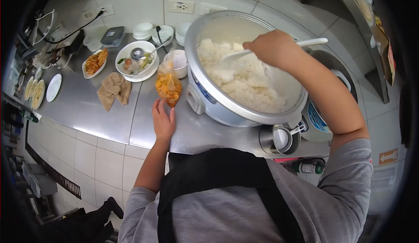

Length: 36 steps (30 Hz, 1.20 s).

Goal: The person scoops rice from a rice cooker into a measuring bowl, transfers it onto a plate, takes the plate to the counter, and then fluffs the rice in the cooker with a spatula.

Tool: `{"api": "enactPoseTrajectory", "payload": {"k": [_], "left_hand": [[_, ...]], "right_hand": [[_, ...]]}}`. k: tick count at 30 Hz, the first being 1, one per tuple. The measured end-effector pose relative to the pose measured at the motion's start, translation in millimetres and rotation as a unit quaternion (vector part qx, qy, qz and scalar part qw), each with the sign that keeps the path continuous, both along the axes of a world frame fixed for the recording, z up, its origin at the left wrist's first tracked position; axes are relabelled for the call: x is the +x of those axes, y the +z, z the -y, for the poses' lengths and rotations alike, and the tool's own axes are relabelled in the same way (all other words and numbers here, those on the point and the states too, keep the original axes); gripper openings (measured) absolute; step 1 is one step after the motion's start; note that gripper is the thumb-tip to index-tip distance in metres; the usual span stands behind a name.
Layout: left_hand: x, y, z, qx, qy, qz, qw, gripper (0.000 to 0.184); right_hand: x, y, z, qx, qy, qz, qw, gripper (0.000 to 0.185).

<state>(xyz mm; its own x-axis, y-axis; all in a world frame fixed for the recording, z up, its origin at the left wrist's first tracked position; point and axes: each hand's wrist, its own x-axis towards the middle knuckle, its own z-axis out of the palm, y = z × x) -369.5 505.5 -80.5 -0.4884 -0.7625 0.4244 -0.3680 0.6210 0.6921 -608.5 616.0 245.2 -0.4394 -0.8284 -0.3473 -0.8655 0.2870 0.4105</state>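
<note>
A large grey rice cooker (207, 83) stands uncovered on the steel counter, with white rice (248, 86) inside. Over its opening, my right hand (271, 48) is closed around a white paddle (235, 56), whose blade lies against the rice. My left hand (163, 120) rests at the cooker's left, fingers extended and touching the bottom of a clear plastic bag (169, 86) of orange food. Behind the bag is a white cup (180, 64).
Left of the bag are a bowl of soup with a ladle (137, 59), a brown cloth (114, 89) and a dish of orange food (95, 63). Metal containers (281, 139) stand at the cooker's front right. A person's dark-clothed leg (102, 212) shows lower left.
</note>
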Motion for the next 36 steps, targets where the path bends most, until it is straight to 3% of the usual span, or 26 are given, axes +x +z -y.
{"api": "enactPoseTrajectory", "payload": {"k": [1, 3, 5, 8, 11, 15, 18, 22, 26, 30, 32, 35, 36], "left_hand": [[1, 3, 0, 0.0, 0.003, 0.012, 1.0, 0.047], [1, 4, 0, 0.0, -0.008, 0.022, 1.0, 0.047], [0, 3, -1, -0.007, -0.007, 0.014, 1.0, 0.046], [1, 6, -2, -0.001, -0.009, 0.025, 1.0, 0.045], [-4, 7, -2, 0.008, -0.006, 0.028, 1.0, 0.044], [-2, 8, -4, 0.003, -0.001, 0.039, 0.999, 0.043], [-2, 9, -5, 0.001, 0.0, 0.034, 0.999, 0.042], [-2, 6, -5, 0.007, 0.007, 0.034, 0.999, 0.042], [-3, 8, -4, 0.003, -0.003, 0.035, 0.999, 0.042], [-2, 5, -5, -0.001, 0.003, 0.037, 0.999, 0.042], [-3, 6, -4, -0.002, 0.0, 0.031, 1.0, 0.042], [-1, 4, -3, -0.005, 0.005, 0.03, 1.0, 0.043], [-2, 4, -3, -0.012, 0.003, 0.033, 0.999, 0.044]], "right_hand": [[5, -3, -7, 0.026, 0.014, -0.001, 1.0, 0.029], [1, -88, -3, 0.121, 0.067, -0.059, 0.989, 0.03], [0, -90, 9, 0.177, 0.065, -0.085, 0.978, 0.03], [-12, -62, -9, 0.075, 0.092, -0.022, 0.993, 0.019], [5, 5, -8, 0.042, 0.05, -0.042, 0.997, 0.028], [4, -78, 20, 0.093, 0.032, -0.112, 0.989, 0.02], [-5, -82, 15, 0.114, 0.063, -0.081, 0.988, 0.024], [9, -15, 3, 0.052, 0.065, -0.044, 0.996, 0.016], [12, -90, 28, -0.062, 0.017, -0.013, 0.998, 0.019], [-18, -84, 44, -0.021, 0.068, -0.036, 0.997, 0.025], [-29, -30, 38, -0.031, -0.099, 0.197, 0.975, 0.03], [-10, -11, 24, 0.058, -0.145, 0.218, 0.963, 0.037], [-10, -43, 16, -0.032, -0.193, 0.3, 0.934, 0.038]]}}
